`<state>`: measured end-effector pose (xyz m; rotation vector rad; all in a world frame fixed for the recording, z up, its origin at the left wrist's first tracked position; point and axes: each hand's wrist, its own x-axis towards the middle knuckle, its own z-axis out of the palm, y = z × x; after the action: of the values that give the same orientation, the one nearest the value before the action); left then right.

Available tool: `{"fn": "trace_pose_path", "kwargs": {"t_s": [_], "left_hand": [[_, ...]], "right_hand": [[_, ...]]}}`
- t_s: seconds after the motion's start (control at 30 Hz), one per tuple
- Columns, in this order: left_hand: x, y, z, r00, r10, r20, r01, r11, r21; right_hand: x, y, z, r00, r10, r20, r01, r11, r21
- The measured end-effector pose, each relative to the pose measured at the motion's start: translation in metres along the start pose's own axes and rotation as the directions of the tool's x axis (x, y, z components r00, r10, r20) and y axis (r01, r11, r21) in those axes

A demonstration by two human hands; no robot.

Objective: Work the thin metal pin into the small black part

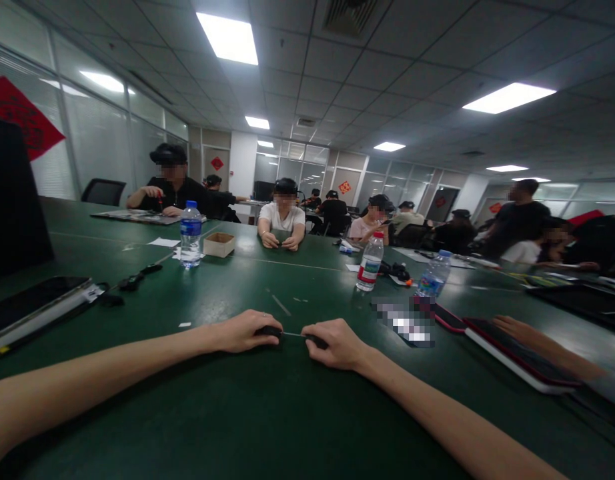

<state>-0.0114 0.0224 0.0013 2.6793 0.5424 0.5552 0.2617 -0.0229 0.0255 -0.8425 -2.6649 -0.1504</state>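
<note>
My left hand (248, 331) is closed around a small black rounded object (269, 331), its fingers curled over the top. Facing it, my right hand (333, 343) grips a black handle (316, 341) between thumb and fingers. A thin pale shaft (292, 334) runs between the two black pieces, just above the green table (247, 413). Which piece the shaft belongs to I cannot tell, and the fingers cover much of both.
Left stand a water bottle (190, 237), an open cardboard box (219, 245) and several small black parts (132, 281). Right are a red-capped bottle (370, 263), another bottle (434, 277) and a keyboard (517, 353) under a co-worker's hand (520, 333). Across sits a person in white (282, 217).
</note>
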Motion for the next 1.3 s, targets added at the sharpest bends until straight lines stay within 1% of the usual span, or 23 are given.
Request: {"fn": "trace_pose_path", "kwargs": {"t_s": [0.27,0.47,0.77,0.93,1.3], "left_hand": [[-0.0008,0.0039,-0.0022,1.000,0.009,0.007,-0.009,1.000,-0.005],[0.0001,0.0011,0.0008,1.000,0.004,-0.009,-0.004,1.000,0.007],[0.0027,0.0005,0.0024,1.000,-0.029,0.006,0.029,0.997,0.075],[0.0029,0.0029,0.0011,0.999,-0.049,0.014,0.048,0.996,0.076],[0.0028,0.0021,0.0025,0.998,-0.054,0.009,0.054,0.997,0.061]], "right_hand": [[-0.0005,0.0006,0.0000,1.000,0.001,-0.013,-0.001,1.000,0.018],[-0.0014,0.0038,0.0048,0.999,0.011,-0.043,-0.011,1.000,-0.003],[0.0011,0.0005,0.0014,0.999,0.043,0.028,-0.043,0.999,0.010],[0.0013,-0.0009,-0.0001,0.997,0.059,0.059,-0.059,0.998,0.006],[0.0015,0.0006,0.0005,0.994,0.085,0.071,-0.086,0.996,0.011]]}}
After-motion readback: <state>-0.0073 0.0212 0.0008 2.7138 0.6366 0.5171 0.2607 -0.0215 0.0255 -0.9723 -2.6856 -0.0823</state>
